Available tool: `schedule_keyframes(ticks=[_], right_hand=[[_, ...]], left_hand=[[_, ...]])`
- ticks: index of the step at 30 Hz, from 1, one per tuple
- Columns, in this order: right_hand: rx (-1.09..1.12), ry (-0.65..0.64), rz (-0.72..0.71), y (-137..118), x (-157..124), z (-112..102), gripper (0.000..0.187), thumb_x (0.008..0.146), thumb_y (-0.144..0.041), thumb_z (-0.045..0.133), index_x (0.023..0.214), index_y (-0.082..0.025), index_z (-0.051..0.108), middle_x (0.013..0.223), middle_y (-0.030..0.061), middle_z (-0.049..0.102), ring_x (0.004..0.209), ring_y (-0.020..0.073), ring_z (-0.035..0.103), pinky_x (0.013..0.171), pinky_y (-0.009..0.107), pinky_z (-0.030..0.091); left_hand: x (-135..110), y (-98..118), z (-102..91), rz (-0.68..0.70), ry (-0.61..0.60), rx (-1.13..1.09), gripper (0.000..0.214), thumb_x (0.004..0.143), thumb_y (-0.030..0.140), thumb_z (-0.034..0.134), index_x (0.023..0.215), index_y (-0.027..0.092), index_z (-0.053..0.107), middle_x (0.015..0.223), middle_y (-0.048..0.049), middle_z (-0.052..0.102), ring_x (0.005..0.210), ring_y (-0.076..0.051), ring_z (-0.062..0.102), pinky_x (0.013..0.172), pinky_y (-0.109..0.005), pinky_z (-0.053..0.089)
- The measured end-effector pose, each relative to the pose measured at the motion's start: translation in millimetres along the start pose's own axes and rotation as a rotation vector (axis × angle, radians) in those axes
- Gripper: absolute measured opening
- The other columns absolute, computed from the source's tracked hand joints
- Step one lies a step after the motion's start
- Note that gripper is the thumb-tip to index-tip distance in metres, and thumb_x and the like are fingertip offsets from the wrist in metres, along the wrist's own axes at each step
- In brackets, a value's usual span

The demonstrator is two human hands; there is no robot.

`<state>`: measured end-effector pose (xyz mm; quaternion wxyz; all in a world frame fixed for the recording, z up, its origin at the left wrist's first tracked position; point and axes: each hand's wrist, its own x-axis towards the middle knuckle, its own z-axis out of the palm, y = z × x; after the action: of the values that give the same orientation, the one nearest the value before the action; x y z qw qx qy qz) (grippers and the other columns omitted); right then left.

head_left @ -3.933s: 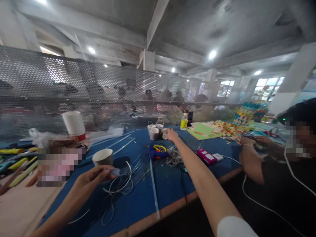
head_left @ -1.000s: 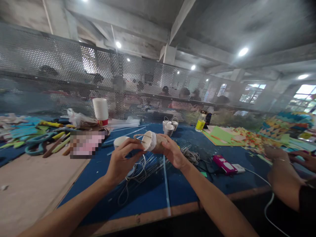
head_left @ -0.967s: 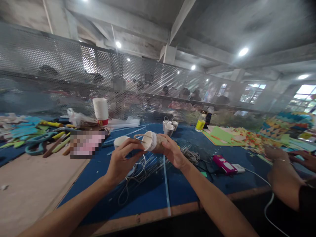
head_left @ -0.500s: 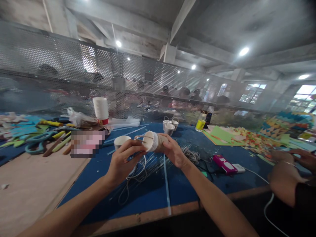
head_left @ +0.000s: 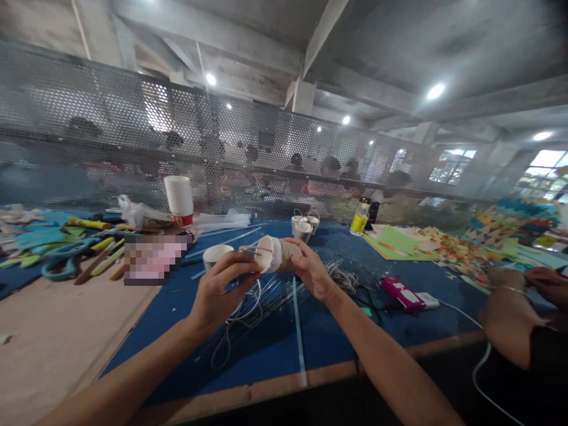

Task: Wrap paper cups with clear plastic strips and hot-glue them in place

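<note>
A perforated metal screen (head_left: 110,136) runs behind the blue-covered table (head_left: 275,361), where a co-worker's forearm (head_left: 506,313) rests at the right edge and a stack of white paper cups (head_left: 178,195) stands far left. Above the table's middle, the right hand (head_left: 310,273) is closed around the base end of a twine-wrapped paper cup (head_left: 271,254) held on its side, its mouth toward the left hand (head_left: 217,291), whose thumb and fingers pinch at the rim. A plain paper cup (head_left: 215,255) stands upright just behind the left hand, and loops of white wire (head_left: 242,310) lie beneath both hands.
</note>
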<state>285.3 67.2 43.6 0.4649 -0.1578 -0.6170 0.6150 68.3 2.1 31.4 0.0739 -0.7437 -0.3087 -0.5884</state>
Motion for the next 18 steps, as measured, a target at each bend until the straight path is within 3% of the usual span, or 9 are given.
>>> schedule_keyframes(ticks=[18], right_hand=[[-0.141,-0.012,-0.098,1.3,0.5,-4.6,0.046,0.084,-0.037,0.069,0.127,-0.023,0.062,0.126,0.0054,0.064,0.116,0.0248,0.059,0.098,0.034,0.046]], left_hand=[[-0.5,1.1,1.7,0.011,-0.014,0.011,0.018,0.085,0.006,0.072,0.096,0.020,0.073,0.094,-0.0035,0.068,0.088,-0.016,0.068,0.079,-0.026,0.054]])
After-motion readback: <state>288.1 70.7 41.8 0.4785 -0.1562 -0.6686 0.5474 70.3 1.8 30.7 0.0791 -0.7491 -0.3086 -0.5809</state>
